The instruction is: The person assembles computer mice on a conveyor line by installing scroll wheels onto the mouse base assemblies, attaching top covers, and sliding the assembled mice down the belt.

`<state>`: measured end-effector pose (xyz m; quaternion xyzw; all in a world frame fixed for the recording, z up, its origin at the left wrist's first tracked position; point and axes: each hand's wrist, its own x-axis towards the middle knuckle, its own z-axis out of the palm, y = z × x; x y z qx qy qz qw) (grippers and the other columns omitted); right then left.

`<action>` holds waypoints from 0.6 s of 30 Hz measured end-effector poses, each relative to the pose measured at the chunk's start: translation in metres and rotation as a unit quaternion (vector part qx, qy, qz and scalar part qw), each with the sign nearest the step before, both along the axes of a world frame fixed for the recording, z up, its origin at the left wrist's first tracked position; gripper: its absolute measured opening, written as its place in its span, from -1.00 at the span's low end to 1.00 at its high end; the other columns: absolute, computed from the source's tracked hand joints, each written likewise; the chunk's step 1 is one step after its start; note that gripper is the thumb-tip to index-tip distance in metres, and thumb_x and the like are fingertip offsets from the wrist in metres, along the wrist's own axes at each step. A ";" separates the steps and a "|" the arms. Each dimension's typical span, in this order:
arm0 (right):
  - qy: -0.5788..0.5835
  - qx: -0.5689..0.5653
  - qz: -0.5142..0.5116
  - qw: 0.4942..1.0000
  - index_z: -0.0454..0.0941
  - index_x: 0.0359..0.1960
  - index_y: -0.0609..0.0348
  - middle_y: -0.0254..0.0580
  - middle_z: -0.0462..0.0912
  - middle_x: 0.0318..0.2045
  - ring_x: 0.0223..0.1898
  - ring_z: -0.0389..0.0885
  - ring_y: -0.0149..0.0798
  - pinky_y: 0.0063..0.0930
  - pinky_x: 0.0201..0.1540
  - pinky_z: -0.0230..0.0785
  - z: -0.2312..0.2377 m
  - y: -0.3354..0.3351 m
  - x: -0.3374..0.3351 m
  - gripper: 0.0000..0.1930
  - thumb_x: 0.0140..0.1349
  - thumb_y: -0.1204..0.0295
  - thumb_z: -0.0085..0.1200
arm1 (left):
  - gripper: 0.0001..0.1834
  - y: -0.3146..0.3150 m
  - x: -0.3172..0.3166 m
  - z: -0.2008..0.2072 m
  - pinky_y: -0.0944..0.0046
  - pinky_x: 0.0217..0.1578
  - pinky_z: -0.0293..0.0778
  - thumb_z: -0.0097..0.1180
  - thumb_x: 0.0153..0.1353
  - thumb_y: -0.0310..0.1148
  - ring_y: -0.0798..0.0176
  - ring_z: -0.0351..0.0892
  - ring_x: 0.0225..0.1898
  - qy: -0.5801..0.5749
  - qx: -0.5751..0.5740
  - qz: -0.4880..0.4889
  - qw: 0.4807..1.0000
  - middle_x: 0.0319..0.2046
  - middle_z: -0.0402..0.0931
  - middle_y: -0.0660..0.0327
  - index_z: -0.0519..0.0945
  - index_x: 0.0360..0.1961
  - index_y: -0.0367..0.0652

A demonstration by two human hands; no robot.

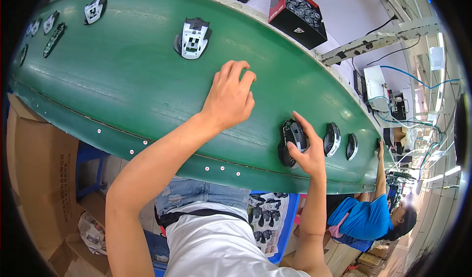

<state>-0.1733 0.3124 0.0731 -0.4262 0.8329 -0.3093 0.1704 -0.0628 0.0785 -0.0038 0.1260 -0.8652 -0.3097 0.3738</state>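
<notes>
My left hand hovers over or rests on the green conveyor belt, its fingers loosely bent and apart, with nothing visible in them. Nearest to it, farther up the belt, lies a white and black mouse shell with cut-outs. On the right, my right hand grips a partly assembled black computer mouse, thumb and index finger on it. Some inner parts show at the mouse's upper end. Just beyond that hand are two more mouse pieces, one black and white, one darker.
Several white shells and green circuit boards lie at the belt's far left. A box of small grey parts stands beyond the belt. Below its near edge is a blue tray of black parts. A co-worker in blue reaches over the belt at right.
</notes>
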 end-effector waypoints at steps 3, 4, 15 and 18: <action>0.061 0.002 0.028 0.998 0.37 0.31 0.25 0.08 0.46 0.27 0.27 0.47 0.05 -0.21 0.30 0.30 -0.013 0.001 -0.007 -0.31 0.04 0.49 0.19 | -0.65 0.001 0.000 0.000 -0.11 0.13 0.33 0.18 0.02 -0.53 -0.20 0.30 0.22 0.000 -0.001 -0.005 1.000 0.10 0.34 -0.05 0.49 -0.11 -0.23; 0.111 0.004 0.049 0.993 0.38 0.30 0.25 0.09 0.45 0.28 0.29 0.43 0.08 -0.18 0.33 0.25 -0.016 0.001 -0.009 -0.34 0.08 0.48 0.19 | -0.65 0.001 0.000 0.000 -0.11 0.13 0.33 0.18 0.02 -0.53 -0.20 0.30 0.22 -0.001 0.001 -0.008 1.000 0.10 0.34 -0.05 0.49 -0.11 -0.23; 0.184 -0.019 -0.031 0.982 0.41 0.27 0.27 0.09 0.46 0.25 0.30 0.37 0.15 -0.11 0.35 0.18 -0.041 -0.007 0.001 -0.57 0.47 0.35 -0.24 | -0.67 0.004 0.004 -0.001 -0.10 0.13 0.33 0.17 0.03 -0.53 -0.19 0.31 0.21 -0.005 0.002 -0.005 1.000 0.09 0.35 -0.04 0.50 -0.12 -0.23; 0.279 0.011 0.000 0.960 0.45 0.24 0.26 0.11 0.48 0.22 0.27 0.40 0.17 -0.09 0.32 0.21 -0.037 -0.006 -0.002 -0.59 0.46 0.37 -0.25 | -0.68 0.006 0.002 0.001 -0.09 0.12 0.34 0.17 0.03 -0.53 -0.18 0.31 0.20 0.003 -0.012 -0.001 1.000 0.09 0.36 -0.03 0.50 -0.13 -0.24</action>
